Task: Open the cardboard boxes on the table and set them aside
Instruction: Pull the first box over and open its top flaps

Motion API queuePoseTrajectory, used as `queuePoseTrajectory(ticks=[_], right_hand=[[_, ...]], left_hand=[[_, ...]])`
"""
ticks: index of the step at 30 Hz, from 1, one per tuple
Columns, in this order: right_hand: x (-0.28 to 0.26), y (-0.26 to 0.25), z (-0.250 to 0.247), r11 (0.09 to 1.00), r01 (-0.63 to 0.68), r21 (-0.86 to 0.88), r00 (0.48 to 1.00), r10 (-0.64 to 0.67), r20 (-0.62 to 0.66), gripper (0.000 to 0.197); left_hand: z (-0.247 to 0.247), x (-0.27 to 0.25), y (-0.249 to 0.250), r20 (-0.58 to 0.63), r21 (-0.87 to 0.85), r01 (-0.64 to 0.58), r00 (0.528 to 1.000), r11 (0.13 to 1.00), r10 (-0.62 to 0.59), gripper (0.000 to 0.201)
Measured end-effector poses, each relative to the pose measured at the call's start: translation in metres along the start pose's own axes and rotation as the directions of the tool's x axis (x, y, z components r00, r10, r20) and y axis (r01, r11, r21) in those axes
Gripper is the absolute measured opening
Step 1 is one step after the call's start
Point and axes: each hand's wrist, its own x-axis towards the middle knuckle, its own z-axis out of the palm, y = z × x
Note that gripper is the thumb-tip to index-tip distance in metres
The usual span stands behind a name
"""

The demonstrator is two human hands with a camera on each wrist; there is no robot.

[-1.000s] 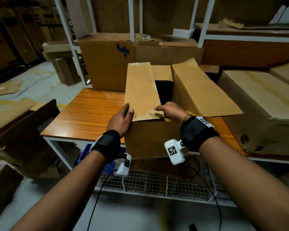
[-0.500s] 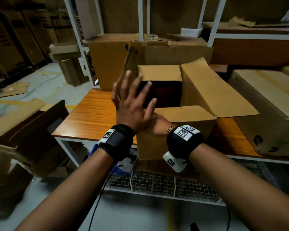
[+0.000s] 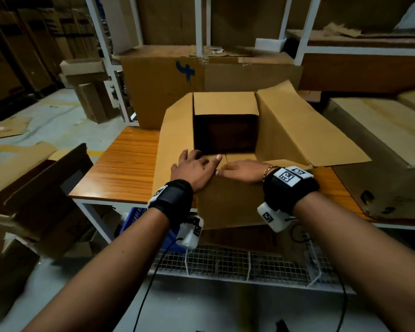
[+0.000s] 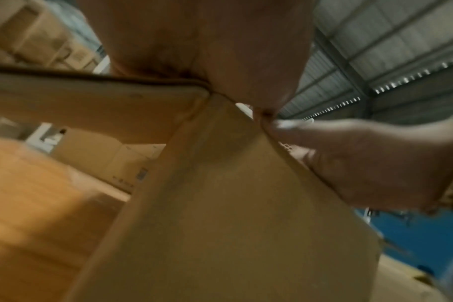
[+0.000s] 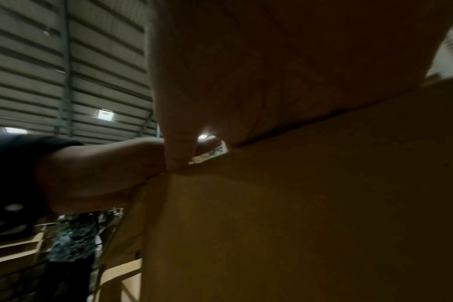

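— Cardboard everywhere; where is the one being worked on?

— An opened cardboard box (image 3: 225, 202) sits at the near edge of the wooden table (image 3: 127, 168), its long flaps splayed left and right, the far flap standing up.

— And the hands?

— Both lie on the near flap (image 3: 240, 156). The left hand (image 3: 194, 167) presses flat, fingers spread and straight. The right hand (image 3: 243, 171) rests beside it, touching it; whether its fingers curl round the edge cannot be told.

— Anything nearby?

— A closed carton (image 3: 381, 149) just to the right.
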Motion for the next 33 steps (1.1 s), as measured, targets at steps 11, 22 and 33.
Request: queuePoseTrajectory(ticks=[11, 22, 33], right_hand=[[0.025, 0.082, -0.011, 0.875, -0.443, 0.196, 0.895, 0.422, 0.142, 0.083], [0.083, 0.141, 0.013, 0.811, -0.521, 0.267, 0.826, 0.4, 0.399, 0.123], [0.034, 0.091, -0.016, 0.847, -0.401, 0.349, 0.916, 0.384, 0.119, 0.104]], left_hand=[[0.003, -0.001, 0.004, -0.02, 0.163, 0.02, 1.0, 0.986, -0.017, 0.074], [0.009, -0.006, 0.004, -0.06, 0.173, 0.008, 0.998, 0.985, 0.002, 0.071], [0.01, 0.001, 0.003, -0.092, 0.118, 0.001, 0.996, 0.993, 0.01, 0.07]])
